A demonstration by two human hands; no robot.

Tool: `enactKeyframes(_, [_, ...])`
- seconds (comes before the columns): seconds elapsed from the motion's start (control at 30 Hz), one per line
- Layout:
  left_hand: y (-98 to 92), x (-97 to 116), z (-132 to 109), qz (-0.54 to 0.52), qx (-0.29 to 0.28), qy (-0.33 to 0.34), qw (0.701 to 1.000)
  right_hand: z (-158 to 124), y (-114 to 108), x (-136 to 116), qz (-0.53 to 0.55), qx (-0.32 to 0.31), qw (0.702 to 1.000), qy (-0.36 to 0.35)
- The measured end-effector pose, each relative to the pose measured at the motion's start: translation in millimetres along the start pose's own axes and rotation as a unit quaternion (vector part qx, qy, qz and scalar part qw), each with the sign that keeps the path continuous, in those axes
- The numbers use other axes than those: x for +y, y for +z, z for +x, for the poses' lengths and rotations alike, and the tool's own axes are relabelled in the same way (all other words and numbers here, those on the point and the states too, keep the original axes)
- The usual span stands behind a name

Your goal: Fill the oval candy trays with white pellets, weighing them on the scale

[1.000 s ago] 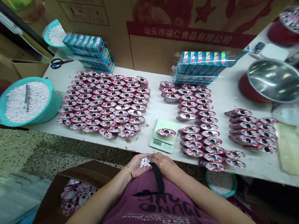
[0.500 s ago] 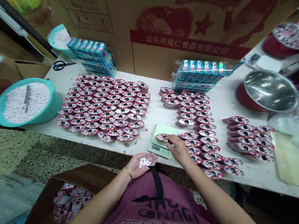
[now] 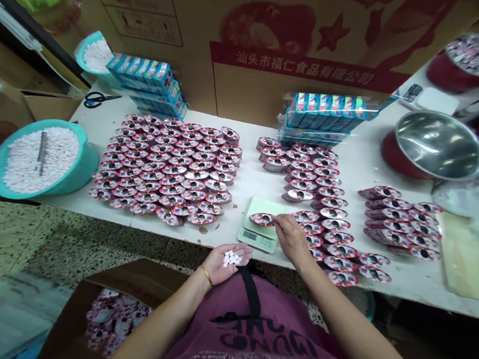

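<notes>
My left hand (image 3: 225, 262) lies palm up with its fingers stretched out, bearing a small pile of white tablet-like pieces (image 3: 231, 257). In front of it a pale green digital kitchen scale (image 3: 250, 239) rests near the table's edge. On the scale stands one small open-topped pouch (image 3: 261, 219) with a red and white patterned rim. My right hand (image 3: 291, 236) pinches the right end of this pouch between thumb and fingertips. Whether a white piece is also in that pinch is hidden. Many similar pouches (image 3: 168, 164) stand in rows left of the scale.
More pouches (image 3: 334, 213) stand right of the scale and further right. A turquoise basin (image 3: 89, 168) of white pieces holds a metal strip. Scissors (image 3: 94, 100), blue wrapped boxes (image 3: 323, 118) and a large carton (image 3: 254, 80) line the back. A steel bowl (image 3: 434, 146) stands right.
My right hand has shifted slightly right, from over the pouch's opening to its right end. A white piece seen at its fingertips earlier no longer shows. The left hand has barely moved.
</notes>
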State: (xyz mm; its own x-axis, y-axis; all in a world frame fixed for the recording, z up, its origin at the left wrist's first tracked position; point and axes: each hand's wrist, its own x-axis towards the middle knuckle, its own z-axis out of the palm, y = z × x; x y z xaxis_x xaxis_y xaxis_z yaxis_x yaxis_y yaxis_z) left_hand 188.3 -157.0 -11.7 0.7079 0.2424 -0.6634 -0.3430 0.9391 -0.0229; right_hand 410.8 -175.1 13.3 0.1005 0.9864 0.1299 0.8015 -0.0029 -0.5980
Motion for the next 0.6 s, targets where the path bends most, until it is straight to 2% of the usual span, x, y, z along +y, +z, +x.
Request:
enactKeyframes(0.07, [0.8,-0.6,1.2,0.001,-0.005,0.001,1.000,-8.0,1.6,-11.2,0.017,-0.005,1.000,-0.006])
enactKeyframes(0.1, [0.8,-1.4,1.7,0.000,-0.007,0.001,1.000,-13.1,3.5,-20.0,0.030,-0.031,0.999,-0.023])
enactKeyframes(0.23, [-1.7,-6.9,2.6,-0.009,0.008,-0.005,1.000,-33.1,17.2,-60.6,0.048,-0.213,0.971,-0.101])
enactKeyframes(0.3, [-4.4,-9.8,2.5,-0.012,0.016,-0.013,1.000,-38.1,23.5,-72.0,0.039,-0.263,0.958,-0.105])
enactKeyframes(0.47, [-9.3,-13.0,1.8,-0.021,0.016,-0.041,0.999,-41.5,29.4,-69.0,0.051,-0.295,0.944,-0.138])
enactKeyframes(0.53, [-7.6,-12.3,2.5,-0.019,0.001,-0.038,0.999,-42.0,29.3,-63.7,0.068,-0.279,0.948,-0.139])
enactKeyframes(0.6, [-3.2,-10.1,3.6,-0.009,-0.017,-0.027,0.999,-39.9,27.3,-56.7,0.094,-0.235,0.961,-0.111])
